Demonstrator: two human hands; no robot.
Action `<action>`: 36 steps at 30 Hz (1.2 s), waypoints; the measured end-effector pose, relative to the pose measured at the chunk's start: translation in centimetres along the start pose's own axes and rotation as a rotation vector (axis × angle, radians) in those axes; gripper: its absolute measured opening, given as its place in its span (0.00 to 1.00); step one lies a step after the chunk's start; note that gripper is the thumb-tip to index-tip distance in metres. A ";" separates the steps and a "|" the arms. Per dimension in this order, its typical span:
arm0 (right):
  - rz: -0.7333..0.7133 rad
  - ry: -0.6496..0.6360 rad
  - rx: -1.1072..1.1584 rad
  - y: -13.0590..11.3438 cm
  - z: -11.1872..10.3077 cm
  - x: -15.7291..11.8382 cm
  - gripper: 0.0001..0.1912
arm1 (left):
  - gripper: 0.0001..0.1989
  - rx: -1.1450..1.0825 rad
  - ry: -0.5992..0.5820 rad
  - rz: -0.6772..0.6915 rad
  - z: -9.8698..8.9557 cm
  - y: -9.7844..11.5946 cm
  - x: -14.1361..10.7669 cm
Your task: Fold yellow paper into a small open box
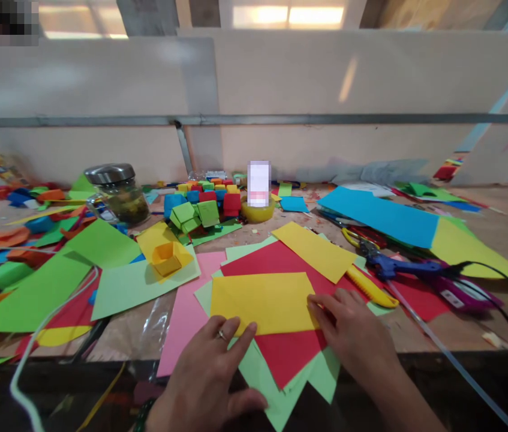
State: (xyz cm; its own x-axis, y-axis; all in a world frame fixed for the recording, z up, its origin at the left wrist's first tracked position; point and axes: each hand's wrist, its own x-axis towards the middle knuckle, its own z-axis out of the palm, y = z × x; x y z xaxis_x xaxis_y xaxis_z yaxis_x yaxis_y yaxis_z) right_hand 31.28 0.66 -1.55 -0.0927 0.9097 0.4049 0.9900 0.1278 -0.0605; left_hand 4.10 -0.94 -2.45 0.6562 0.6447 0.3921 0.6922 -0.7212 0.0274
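A yellow paper rectangle (pixel 260 303) lies before me over red paper (pixel 280 363) and light green sheets (pixel 276 405). My left hand (pixel 215 378), with a ring on one finger, rests its fingertips on the paper's lower left edge; its thumb is spread away. At the right edge of the same rectangle, my right hand (pixel 355 336) pinches the paper between thumb and fingers. Behind it lies another yellow paper piece (pixel 319 249). A yellow utility knife (pixel 370 287) sits just beyond my right hand. To the left, a folded yellow paper box (pixel 167 258) stands on paper.
A lidded glass jar (pixel 123 198) stands at the back left, beside several coloured paper cubes (pixel 209 211). A lit phone (pixel 259 183) leans upright on a yellow tape roll (pixel 258 211). On the right lie a blue glue gun (pixel 397 267), its cord and blue sheets (pixel 379 216).
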 end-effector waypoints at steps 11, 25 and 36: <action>-0.645 0.119 0.454 -3.9 1.8 -0.5 0.10 | 0.29 0.224 0.060 0.005 7.2 -0.3 -1.1; -0.494 0.143 0.341 3.0 0.3 -3.0 0.19 | 0.20 0.207 0.056 -0.107 1.7 -2.3 -5.4; -0.466 0.075 0.312 2.7 0.5 -2.3 0.18 | 0.34 0.178 0.182 0.024 0.2 -2.4 -2.4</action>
State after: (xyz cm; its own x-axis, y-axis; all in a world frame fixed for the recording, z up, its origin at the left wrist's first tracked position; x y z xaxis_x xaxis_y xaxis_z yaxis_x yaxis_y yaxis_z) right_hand 34.10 -0.93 -3.14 -0.4936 0.7000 0.5161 0.7666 0.6304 -0.1218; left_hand 0.93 -0.69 -3.67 0.6193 0.5605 0.5499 0.7298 -0.6692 -0.1398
